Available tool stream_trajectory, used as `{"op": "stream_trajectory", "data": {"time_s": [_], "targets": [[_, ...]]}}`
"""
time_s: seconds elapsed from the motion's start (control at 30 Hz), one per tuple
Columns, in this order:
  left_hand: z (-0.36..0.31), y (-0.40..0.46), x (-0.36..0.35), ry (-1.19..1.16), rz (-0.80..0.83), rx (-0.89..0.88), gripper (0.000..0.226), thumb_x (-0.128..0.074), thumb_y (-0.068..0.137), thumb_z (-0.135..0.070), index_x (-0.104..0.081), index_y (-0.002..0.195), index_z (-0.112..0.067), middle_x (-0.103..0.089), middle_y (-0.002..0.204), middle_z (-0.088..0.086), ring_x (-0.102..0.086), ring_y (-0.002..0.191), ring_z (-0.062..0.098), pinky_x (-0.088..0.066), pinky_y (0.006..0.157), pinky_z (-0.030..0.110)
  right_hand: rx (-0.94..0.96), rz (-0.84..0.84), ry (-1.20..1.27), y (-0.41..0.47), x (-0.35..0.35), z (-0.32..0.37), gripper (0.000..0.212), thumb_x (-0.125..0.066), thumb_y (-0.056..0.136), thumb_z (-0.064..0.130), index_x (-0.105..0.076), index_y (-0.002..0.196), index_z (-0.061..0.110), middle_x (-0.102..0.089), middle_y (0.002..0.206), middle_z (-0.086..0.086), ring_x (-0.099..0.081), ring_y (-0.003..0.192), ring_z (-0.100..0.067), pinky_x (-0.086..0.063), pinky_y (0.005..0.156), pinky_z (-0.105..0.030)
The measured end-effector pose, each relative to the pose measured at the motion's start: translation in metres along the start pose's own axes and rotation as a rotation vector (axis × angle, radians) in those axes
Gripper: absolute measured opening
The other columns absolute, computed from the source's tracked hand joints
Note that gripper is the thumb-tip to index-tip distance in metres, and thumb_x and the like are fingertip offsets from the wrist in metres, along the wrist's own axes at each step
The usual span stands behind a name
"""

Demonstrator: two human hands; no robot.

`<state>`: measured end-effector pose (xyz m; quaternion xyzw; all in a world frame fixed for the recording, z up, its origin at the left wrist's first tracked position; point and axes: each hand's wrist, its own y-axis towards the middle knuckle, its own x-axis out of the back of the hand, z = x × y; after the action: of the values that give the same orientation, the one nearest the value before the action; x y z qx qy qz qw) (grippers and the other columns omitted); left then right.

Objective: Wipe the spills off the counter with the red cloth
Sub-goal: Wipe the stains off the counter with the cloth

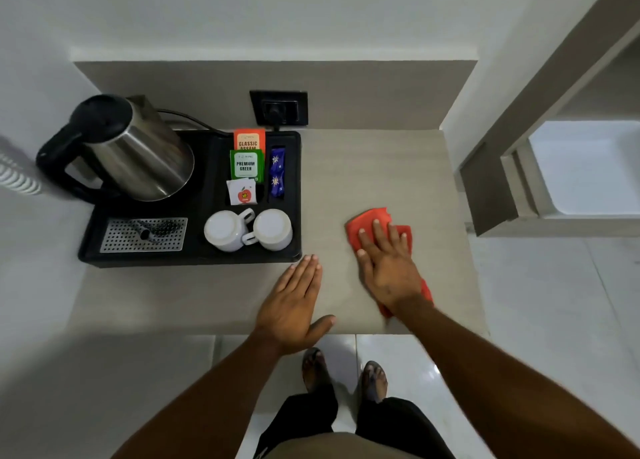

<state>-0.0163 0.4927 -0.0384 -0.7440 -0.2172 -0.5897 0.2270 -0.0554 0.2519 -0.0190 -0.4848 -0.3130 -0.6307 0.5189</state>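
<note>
The red cloth [367,221] lies flat on the beige counter [363,168], right of the black tray. My right hand [388,264] presses down on it with fingers spread, palm covering its middle; red edges show beyond the fingertips and by the wrist. My left hand [294,299] rests flat on the counter near the front edge, fingers together, holding nothing, just in front of the tray's right corner. I cannot make out any spill on the surface.
The black tray [194,258] on the left carries a steel kettle [138,150], two upturned white cups [249,230], tea sachets [246,164] and a metal drip grid [143,234]. A wall socket [278,107] sits behind it. Walls close in the counter at the back and left.
</note>
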Motion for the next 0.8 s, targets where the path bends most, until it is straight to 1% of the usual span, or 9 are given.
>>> {"op": "stream_trajectory", "data": {"time_s": [0.1, 0.2, 0.3, 0.37, 0.47, 0.53, 0.63, 0.73, 0.8], "targets": [[-0.001, 0.000, 0.001, -0.001, 0.017, 0.008, 0.094, -0.041, 0.097, -0.064, -0.016, 0.161, 0.000, -0.013, 0.171, 0.020, -0.006, 0.159, 0.028, -0.014, 0.127, 0.047, 0.086, 0.007, -0.053, -0.045, -0.020, 0.023, 0.055, -0.028, 0.102, 0.045, -0.026, 0.154, 0.026, -0.017, 0.164, -0.007, -0.007, 0.151, -0.035, -0.008, 0.121, -0.054], [-0.001, -0.001, 0.001, -0.006, 0.026, 0.004, 0.094, -0.039, 0.096, -0.064, -0.014, 0.161, 0.000, -0.012, 0.171, 0.020, -0.003, 0.159, 0.029, -0.014, 0.128, 0.048, 0.140, 0.029, -0.083, -0.072, -0.014, -0.005, 0.055, -0.029, 0.102, 0.047, -0.026, 0.153, 0.029, -0.017, 0.164, -0.003, -0.007, 0.152, -0.030, -0.009, 0.121, -0.054], [-0.001, -0.001, -0.002, -0.008, 0.015, -0.010, 0.095, -0.039, 0.096, -0.064, -0.015, 0.161, 0.001, -0.013, 0.170, 0.020, -0.004, 0.159, 0.029, -0.012, 0.128, 0.048, -0.020, 0.018, -0.069, -0.074, 0.004, -0.046, 0.054, -0.026, 0.101, 0.049, -0.029, 0.153, 0.032, -0.018, 0.164, -0.002, -0.010, 0.151, -0.029, -0.013, 0.120, -0.057], [-0.001, 0.000, -0.002, -0.008, 0.007, -0.004, 0.095, -0.039, 0.096, -0.064, -0.015, 0.160, 0.002, -0.013, 0.170, 0.021, -0.005, 0.159, 0.030, -0.012, 0.128, 0.049, -0.183, -0.018, -0.039, -0.059, 0.013, -0.060, 0.055, -0.022, 0.101, 0.049, -0.026, 0.153, 0.032, -0.016, 0.164, -0.003, -0.009, 0.151, -0.031, -0.008, 0.121, -0.056], [-0.002, 0.001, 0.000, -0.013, 0.020, 0.005, 0.095, -0.038, 0.096, -0.063, -0.016, 0.160, 0.002, -0.013, 0.170, 0.021, -0.005, 0.159, 0.031, -0.012, 0.128, 0.049, -0.378, -0.073, 0.025, -0.021, 0.015, -0.046, 0.053, -0.022, 0.103, 0.046, -0.026, 0.154, 0.029, -0.013, 0.164, -0.011, -0.007, 0.150, -0.037, -0.001, 0.121, -0.056], [-0.001, 0.000, 0.000, -0.018, 0.028, 0.008, 0.095, -0.039, 0.095, -0.063, -0.016, 0.160, 0.002, -0.012, 0.170, 0.021, -0.005, 0.159, 0.030, -0.013, 0.128, 0.049, -0.431, -0.073, 0.079, 0.005, 0.010, -0.022, 0.053, -0.023, 0.104, 0.043, -0.028, 0.153, 0.025, -0.012, 0.164, -0.015, -0.005, 0.149, -0.041, 0.001, 0.120, -0.057], [0.000, 0.001, 0.000, -0.019, 0.027, -0.006, 0.096, -0.040, 0.094, -0.063, -0.016, 0.160, 0.002, -0.012, 0.170, 0.021, -0.004, 0.159, 0.030, -0.012, 0.128, 0.049, -0.375, -0.071, 0.098, 0.020, -0.001, 0.020, 0.056, -0.022, 0.102, 0.044, -0.030, 0.153, 0.022, -0.014, 0.163, -0.018, -0.006, 0.149, -0.044, 0.001, 0.120, -0.058], [0.001, 0.001, -0.001, -0.020, 0.018, -0.011, 0.096, -0.041, 0.095, -0.064, -0.016, 0.160, 0.002, -0.011, 0.170, 0.022, -0.004, 0.159, 0.030, -0.012, 0.128, 0.050, -0.236, -0.040, 0.055, -0.006, -0.011, 0.045, 0.058, -0.018, 0.103, 0.051, -0.014, 0.156, 0.027, -0.001, 0.164, -0.009, 0.007, 0.150, -0.034, 0.005, 0.121, -0.052], [0.001, 0.000, -0.002, -0.023, -0.007, -0.015, 0.096, -0.044, 0.095, -0.064, -0.018, 0.160, 0.002, -0.014, 0.170, 0.022, -0.006, 0.159, 0.030, -0.014, 0.128, 0.050, -0.129, -0.021, 0.011, -0.035, -0.014, 0.039, 0.058, -0.023, 0.103, 0.051, -0.012, 0.156, 0.030, -0.002, 0.165, -0.005, 0.008, 0.151, -0.029, 0.001, 0.122, -0.053]]}}
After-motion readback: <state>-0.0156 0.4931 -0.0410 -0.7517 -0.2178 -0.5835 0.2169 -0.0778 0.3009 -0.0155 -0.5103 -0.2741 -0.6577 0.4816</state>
